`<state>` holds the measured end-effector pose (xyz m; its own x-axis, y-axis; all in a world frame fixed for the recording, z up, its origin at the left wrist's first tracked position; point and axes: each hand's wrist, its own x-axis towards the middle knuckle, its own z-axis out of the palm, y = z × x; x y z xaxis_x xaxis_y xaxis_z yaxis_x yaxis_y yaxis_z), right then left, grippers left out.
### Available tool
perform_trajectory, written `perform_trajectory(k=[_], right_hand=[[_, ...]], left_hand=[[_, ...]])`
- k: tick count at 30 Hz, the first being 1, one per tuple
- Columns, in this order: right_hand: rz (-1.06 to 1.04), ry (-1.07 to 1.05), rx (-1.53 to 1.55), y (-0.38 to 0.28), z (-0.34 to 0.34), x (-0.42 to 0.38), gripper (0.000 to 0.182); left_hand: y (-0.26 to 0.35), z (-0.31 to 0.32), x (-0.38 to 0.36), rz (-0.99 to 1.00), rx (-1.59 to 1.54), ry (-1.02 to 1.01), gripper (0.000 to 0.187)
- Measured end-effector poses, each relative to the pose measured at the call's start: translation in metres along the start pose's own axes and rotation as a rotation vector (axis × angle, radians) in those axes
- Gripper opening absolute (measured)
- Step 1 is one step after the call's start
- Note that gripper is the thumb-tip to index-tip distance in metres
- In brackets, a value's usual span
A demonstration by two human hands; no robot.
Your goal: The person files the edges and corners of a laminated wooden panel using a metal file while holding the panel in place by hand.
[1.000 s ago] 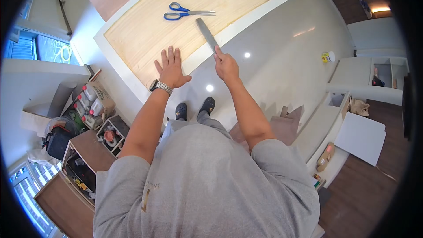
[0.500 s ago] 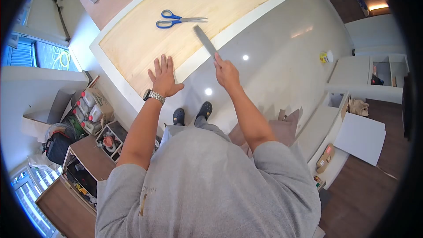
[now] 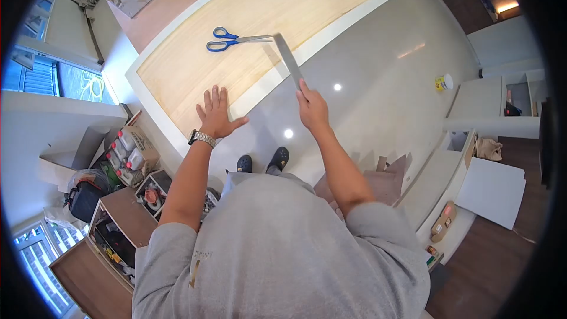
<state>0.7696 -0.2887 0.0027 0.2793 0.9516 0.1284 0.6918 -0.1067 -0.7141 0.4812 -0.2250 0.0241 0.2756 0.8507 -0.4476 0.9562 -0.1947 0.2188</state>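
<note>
My right hand [image 3: 313, 108] is wrapped around the near end of a long, flat grey file [image 3: 288, 59]. The file crosses the white border along the near edge of a wooden panel [image 3: 183, 62], its far end over the pale wood. My left hand [image 3: 216, 117], with a metal watch at the wrist, lies flat with fingers spread on the panel's near left part. Blue-handled scissors [image 3: 227, 40] rest on the wood beyond my hands, their blade tips right by the file's far end.
Below the panel edge is a glossy light floor [image 3: 366, 94] where my dark shoes [image 3: 277, 158] stand. Canisters with red caps [image 3: 127, 153] and an open wooden cabinet [image 3: 121, 215] stand at left. A white tub [image 3: 443, 82] and drawer units [image 3: 440, 165] are at right.
The file in my right hand has slid forward and to the right across the panel edge, its tip now level with the scissor tips. My left hand stays in place; the view has shifted slightly.
</note>
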Motion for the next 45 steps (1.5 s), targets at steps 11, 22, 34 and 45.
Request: perform_trajectory(k=[11, 22, 34, 45], right_hand=[[0.377, 0.066, 0.173, 0.075, -0.080, -0.158, 0.048], [0.275, 0.068, 0.431, -0.007, -0.101, 0.004, 0.041], [-0.077, -0.418, 0.694, -0.165, -0.023, 0.166, 0.031], [-0.223, -0.974, 0.868, -0.169, -0.001, 0.153, 0.028]], left_hand=[[0.092, 0.017, 0.060, 0.467, -0.069, 0.277, 0.081], [0.089, -0.024, 0.107, 0.103, -0.323, 0.439, 0.075], [0.085, -0.121, 0.029, 0.496, -1.430, 0.241, 0.093], [0.126, -0.095, -0.028, -0.355, -1.193, 0.797, 0.073]])
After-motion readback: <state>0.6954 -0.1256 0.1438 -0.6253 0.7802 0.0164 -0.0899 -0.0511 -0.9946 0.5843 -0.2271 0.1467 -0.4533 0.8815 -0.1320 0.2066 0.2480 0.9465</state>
